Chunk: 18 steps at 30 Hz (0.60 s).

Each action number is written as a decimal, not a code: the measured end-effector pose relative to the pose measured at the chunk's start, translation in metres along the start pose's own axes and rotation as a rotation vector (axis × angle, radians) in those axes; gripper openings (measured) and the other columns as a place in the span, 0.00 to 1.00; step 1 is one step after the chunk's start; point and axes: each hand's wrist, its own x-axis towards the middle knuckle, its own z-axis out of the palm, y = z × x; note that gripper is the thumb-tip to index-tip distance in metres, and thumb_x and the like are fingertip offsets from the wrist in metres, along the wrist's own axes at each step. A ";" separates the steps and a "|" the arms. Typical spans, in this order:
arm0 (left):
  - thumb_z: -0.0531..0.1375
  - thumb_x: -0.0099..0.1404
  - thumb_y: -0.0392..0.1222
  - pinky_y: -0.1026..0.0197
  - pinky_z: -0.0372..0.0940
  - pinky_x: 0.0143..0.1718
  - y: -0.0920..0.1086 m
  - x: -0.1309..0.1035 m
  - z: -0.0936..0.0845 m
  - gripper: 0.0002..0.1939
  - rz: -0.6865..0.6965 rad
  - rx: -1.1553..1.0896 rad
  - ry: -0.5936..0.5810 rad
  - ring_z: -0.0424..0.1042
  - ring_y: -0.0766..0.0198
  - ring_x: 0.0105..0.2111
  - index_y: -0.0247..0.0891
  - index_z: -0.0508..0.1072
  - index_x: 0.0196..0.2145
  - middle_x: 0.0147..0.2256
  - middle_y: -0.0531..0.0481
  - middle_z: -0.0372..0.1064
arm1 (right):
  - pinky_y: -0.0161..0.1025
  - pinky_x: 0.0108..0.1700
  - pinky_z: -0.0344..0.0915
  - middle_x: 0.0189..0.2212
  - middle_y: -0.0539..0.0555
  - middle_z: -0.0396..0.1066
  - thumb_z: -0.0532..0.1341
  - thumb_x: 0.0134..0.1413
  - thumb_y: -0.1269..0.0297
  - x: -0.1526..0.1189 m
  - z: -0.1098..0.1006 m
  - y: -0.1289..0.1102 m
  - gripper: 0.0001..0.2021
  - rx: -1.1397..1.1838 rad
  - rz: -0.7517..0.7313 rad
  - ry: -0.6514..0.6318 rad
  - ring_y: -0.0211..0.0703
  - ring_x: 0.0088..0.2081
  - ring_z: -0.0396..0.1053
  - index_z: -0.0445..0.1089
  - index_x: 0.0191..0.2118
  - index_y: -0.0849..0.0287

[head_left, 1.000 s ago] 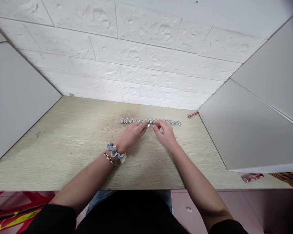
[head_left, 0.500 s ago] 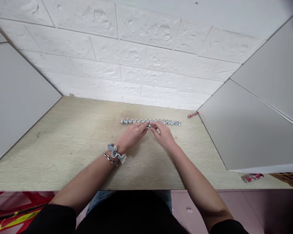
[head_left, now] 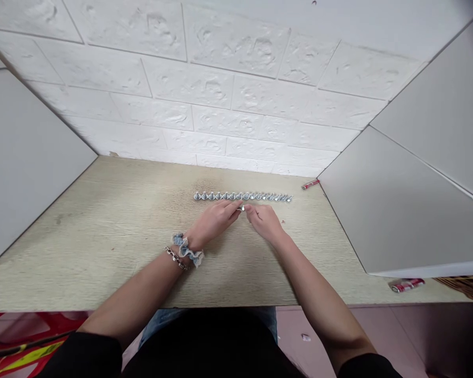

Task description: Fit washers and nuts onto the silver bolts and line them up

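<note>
Several small silvery metal pieces, like bolts or screws, form a long row (head_left: 218, 196) across the wooden table (head_left: 134, 210). Just in front of the row's middle, my left hand (head_left: 220, 218) pinches a small shiny metal piece (head_left: 242, 208) at its fingertips. My right hand (head_left: 263, 220) is close to that piece on the right, its fingers curled together. Whether the right fingers hold anything is too small to tell. A scrunchie (head_left: 188, 250) and a chain bracelet (head_left: 176, 258) circle my left wrist.
A red battery (head_left: 310, 184) lies near the right panel (head_left: 410, 205), and more red batteries (head_left: 407, 285) lie at the front right by a woven item (head_left: 465, 286). A white brick-pattern wall (head_left: 213, 115) stands behind; another panel (head_left: 31, 152) rises at left.
Both hands have drawn slightly toward me, away from the row, with the small metal piece. The right fingertips are now curled in and a little apart from the left ones.
</note>
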 end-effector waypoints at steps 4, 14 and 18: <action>0.52 0.65 0.39 0.61 0.66 0.35 -0.002 0.002 -0.003 0.14 -0.079 0.004 0.020 0.70 0.63 0.32 0.33 0.67 0.47 0.32 0.45 0.72 | 0.35 0.29 0.57 0.19 0.51 0.65 0.40 0.60 0.48 -0.002 -0.002 -0.001 0.27 0.044 -0.055 0.102 0.39 0.24 0.64 0.65 0.22 0.58; 0.52 0.65 0.38 0.62 0.64 0.34 -0.002 0.001 -0.005 0.14 -0.087 -0.013 0.026 0.69 0.63 0.32 0.33 0.67 0.47 0.31 0.46 0.71 | 0.38 0.37 0.63 0.33 0.53 0.71 0.52 0.57 0.60 0.001 0.005 -0.002 0.13 0.027 -0.233 0.177 0.39 0.30 0.65 0.66 0.46 0.55; 0.52 0.65 0.39 0.61 0.65 0.34 0.000 0.001 -0.006 0.14 -0.088 -0.017 0.011 0.69 0.63 0.32 0.32 0.66 0.48 0.32 0.45 0.71 | 0.38 0.36 0.63 0.32 0.53 0.71 0.52 0.57 0.60 0.002 0.005 -0.001 0.13 0.013 -0.216 0.175 0.40 0.30 0.66 0.67 0.44 0.55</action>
